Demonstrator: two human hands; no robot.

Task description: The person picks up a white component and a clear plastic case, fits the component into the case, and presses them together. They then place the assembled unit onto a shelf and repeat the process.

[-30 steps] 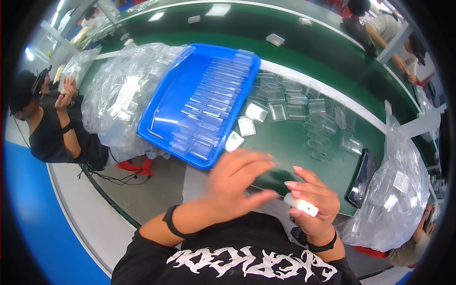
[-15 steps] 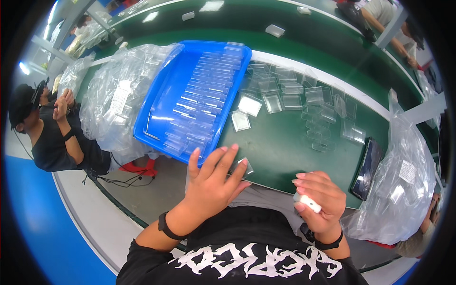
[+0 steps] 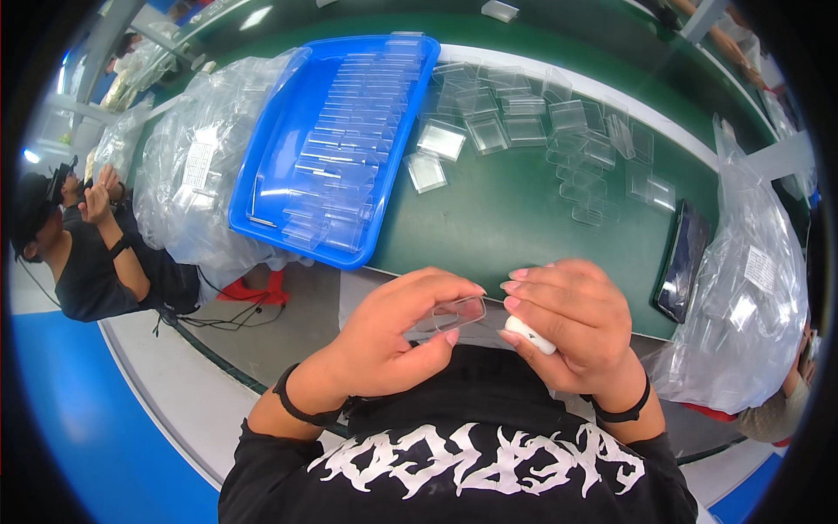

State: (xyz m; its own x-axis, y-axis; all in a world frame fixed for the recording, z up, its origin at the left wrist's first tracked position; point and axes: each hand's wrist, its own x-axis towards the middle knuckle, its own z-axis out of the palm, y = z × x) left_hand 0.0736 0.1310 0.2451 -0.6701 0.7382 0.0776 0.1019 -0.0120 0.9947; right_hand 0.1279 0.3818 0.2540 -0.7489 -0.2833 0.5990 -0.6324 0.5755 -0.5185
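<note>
In front of my body, my left hand [image 3: 384,330] pinches a small transparent plastic case [image 3: 460,312] between thumb and fingers. The case has rounded cut-out edges and is tilted toward my right hand. My right hand [image 3: 580,327] is curled around a small white rounded object [image 3: 530,335] with a dark dot; its kind is not plain. The two hands are close together but apart, over the near edge of the green worktable [image 3: 489,236]. Several loose transparent plastic cases [image 3: 525,131] lie spread over the table beyond my hands.
A blue tray [image 3: 279,122] with rows of transparent plastic pieces [image 3: 353,144] is on the left. Plastic bags stand at left [image 3: 175,175] and right [image 3: 755,323]. A dark phone-like slab [image 3: 683,262] lies at the table's right edge. A co-worker [image 3: 96,253] sits far left.
My left hand has closed on the transparent case at the table edge and lifted it toward my body. My right hand has moved left, still with the white object. The view has shifted.
</note>
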